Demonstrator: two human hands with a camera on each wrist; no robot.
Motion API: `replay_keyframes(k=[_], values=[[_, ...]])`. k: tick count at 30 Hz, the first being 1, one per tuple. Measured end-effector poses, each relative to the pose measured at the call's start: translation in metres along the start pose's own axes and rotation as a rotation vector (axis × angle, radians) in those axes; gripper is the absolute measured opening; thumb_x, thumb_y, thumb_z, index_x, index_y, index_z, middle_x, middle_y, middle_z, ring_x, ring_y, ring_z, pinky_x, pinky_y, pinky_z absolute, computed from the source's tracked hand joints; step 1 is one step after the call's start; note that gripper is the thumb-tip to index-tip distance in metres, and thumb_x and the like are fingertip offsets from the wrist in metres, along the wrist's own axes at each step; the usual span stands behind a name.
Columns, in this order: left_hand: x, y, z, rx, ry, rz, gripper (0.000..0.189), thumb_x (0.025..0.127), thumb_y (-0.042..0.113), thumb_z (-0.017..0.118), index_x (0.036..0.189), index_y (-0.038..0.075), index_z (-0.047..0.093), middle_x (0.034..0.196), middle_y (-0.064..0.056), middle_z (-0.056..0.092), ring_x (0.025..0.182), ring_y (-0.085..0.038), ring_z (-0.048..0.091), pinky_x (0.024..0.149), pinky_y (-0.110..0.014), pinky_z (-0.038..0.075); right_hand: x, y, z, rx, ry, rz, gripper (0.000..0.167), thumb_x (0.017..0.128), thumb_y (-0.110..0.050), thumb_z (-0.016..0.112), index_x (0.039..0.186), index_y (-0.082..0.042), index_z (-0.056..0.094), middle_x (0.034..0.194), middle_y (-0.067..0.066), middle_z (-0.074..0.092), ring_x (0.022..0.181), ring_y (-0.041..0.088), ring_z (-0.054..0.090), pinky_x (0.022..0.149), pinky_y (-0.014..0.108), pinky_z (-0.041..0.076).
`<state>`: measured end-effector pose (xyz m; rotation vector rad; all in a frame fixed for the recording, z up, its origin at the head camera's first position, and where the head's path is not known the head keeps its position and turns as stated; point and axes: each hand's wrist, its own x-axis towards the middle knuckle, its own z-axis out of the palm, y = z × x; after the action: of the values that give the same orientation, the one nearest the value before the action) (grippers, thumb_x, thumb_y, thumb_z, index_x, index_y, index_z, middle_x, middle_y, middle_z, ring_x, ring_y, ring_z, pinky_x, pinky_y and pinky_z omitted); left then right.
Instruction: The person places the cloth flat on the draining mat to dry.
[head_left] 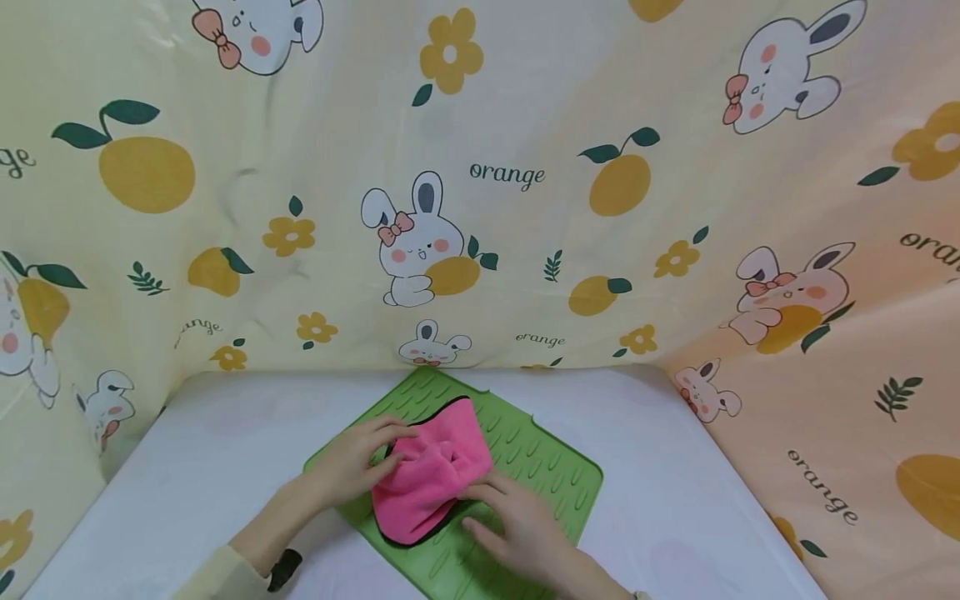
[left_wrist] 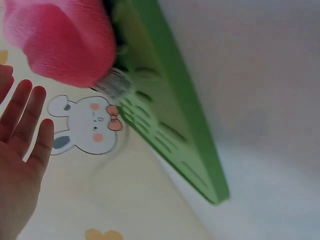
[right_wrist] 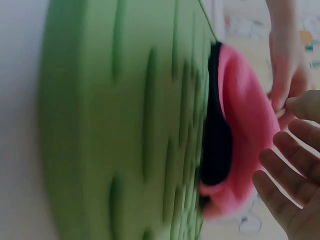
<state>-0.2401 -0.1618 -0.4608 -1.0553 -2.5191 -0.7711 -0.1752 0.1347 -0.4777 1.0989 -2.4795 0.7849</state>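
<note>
A crumpled pink cloth with black edging (head_left: 431, 475) lies on a green ridged mat (head_left: 558, 475), bunched up in the middle. My left hand (head_left: 360, 458) is at the cloth's left side, fingertips over the pink fabric. In the left wrist view the left hand's fingers (left_wrist: 22, 120) are spread and nearly straight beside the cloth (left_wrist: 65, 45), where a pale tag (left_wrist: 114, 84) sticks out. At the lower right edge my right hand (head_left: 517, 525) has its fingertips against the cloth. The right wrist view shows that hand's fingers (right_wrist: 285, 170) loosely extended along the fabric (right_wrist: 245, 115).
The mat lies slantwise on a white tabletop (head_left: 660, 517). A cream sheet with rabbits and oranges (head_left: 510, 250) hangs as a wall behind and on both sides. A black band (head_left: 285, 570) is at the left sleeve (head_left: 225, 575).
</note>
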Motion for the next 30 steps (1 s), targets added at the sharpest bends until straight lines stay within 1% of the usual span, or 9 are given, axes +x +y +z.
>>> replay_keyframes(k=[2,5,9,12,16,19,24,27,30], values=[[-0.002,-0.004,0.000,0.015,-0.006,-0.004,0.031,0.092,0.007,0.076,0.123,0.011,0.072,0.114,0.000,0.069,0.104,-0.018,0.068,0.089,-0.037,0.060,0.004,-0.006,0.005,-0.005,-0.049,-0.031,0.031,0.093,-0.019,0.079,0.122,-0.014,0.071,0.123,-0.004,0.067,0.112,0.011,0.066,0.092,0.031,0.058],[-0.006,-0.011,0.002,0.022,-0.032,-0.016,0.029,0.093,0.006,0.076,0.122,0.009,0.072,0.111,-0.002,0.069,0.098,-0.018,0.068,0.086,-0.037,0.060,0.009,-0.012,0.011,-0.046,-0.109,-0.080,0.029,0.096,-0.023,0.076,0.123,-0.016,0.070,0.121,-0.007,0.067,0.111,0.009,0.065,0.091,0.026,0.056],[-0.010,-0.021,0.002,0.033,-0.089,-0.065,0.027,0.095,0.007,0.074,0.122,0.010,0.072,0.113,0.000,0.068,0.096,-0.017,0.069,0.084,-0.035,0.060,0.016,-0.016,0.018,-0.111,-0.163,-0.142,0.027,0.097,-0.026,0.074,0.123,-0.017,0.070,0.119,-0.008,0.067,0.111,0.006,0.064,0.089,0.022,0.055],[-0.013,-0.029,0.003,0.056,-0.121,-0.093,0.026,0.095,0.007,0.074,0.121,0.011,0.073,0.117,0.001,0.069,0.097,-0.018,0.070,0.084,-0.035,0.060,0.021,-0.017,0.022,-0.124,-0.199,-0.166,0.026,0.097,-0.025,0.075,0.122,-0.018,0.071,0.118,-0.009,0.068,0.111,0.004,0.064,0.090,0.020,0.054],[-0.012,-0.040,0.003,0.093,-0.150,-0.083,0.024,0.095,0.009,0.075,0.119,0.012,0.074,0.117,0.000,0.069,0.102,-0.020,0.070,0.087,-0.039,0.060,0.028,-0.017,0.028,-0.140,-0.238,-0.170,0.024,0.096,-0.025,0.076,0.120,-0.022,0.072,0.116,-0.011,0.069,0.109,0.002,0.064,0.090,0.017,0.052],[-0.010,-0.046,0.003,0.117,-0.169,-0.066,0.021,0.095,0.010,0.075,0.116,0.013,0.076,0.115,0.001,0.069,0.104,-0.021,0.069,0.088,-0.041,0.060,0.031,-0.015,0.032,-0.168,-0.253,-0.177,0.024,0.094,-0.026,0.078,0.118,-0.024,0.073,0.113,-0.013,0.069,0.106,0.000,0.064,0.089,0.015,0.051],[-0.008,-0.052,0.005,0.135,-0.187,-0.045,0.016,0.096,0.010,0.074,0.111,0.014,0.077,0.109,0.001,0.068,0.099,-0.020,0.069,0.085,-0.040,0.060,0.035,-0.010,0.038,-0.198,-0.269,-0.193,0.023,0.092,-0.028,0.080,0.114,-0.027,0.075,0.111,-0.013,0.068,0.103,0.000,0.064,0.085,0.014,0.051],[-0.008,-0.055,0.004,0.130,-0.194,-0.034,0.013,0.096,0.009,0.074,0.107,0.014,0.078,0.104,0.004,0.067,0.094,-0.016,0.068,0.082,-0.038,0.059,0.036,-0.008,0.040,-0.205,-0.280,-0.202,0.023,0.091,-0.029,0.081,0.113,-0.028,0.076,0.110,-0.014,0.068,0.102,-0.001,0.063,0.084,0.013,0.050],[-0.008,-0.057,0.003,0.117,-0.209,-0.038,0.013,0.095,0.008,0.074,0.105,0.015,0.079,0.100,0.006,0.065,0.091,-0.014,0.067,0.080,-0.037,0.059,0.037,-0.007,0.041,-0.201,-0.286,-0.216,0.024,0.090,-0.028,0.083,0.112,-0.028,0.077,0.109,-0.014,0.067,0.101,-0.001,0.063,0.083,0.012,0.050]])
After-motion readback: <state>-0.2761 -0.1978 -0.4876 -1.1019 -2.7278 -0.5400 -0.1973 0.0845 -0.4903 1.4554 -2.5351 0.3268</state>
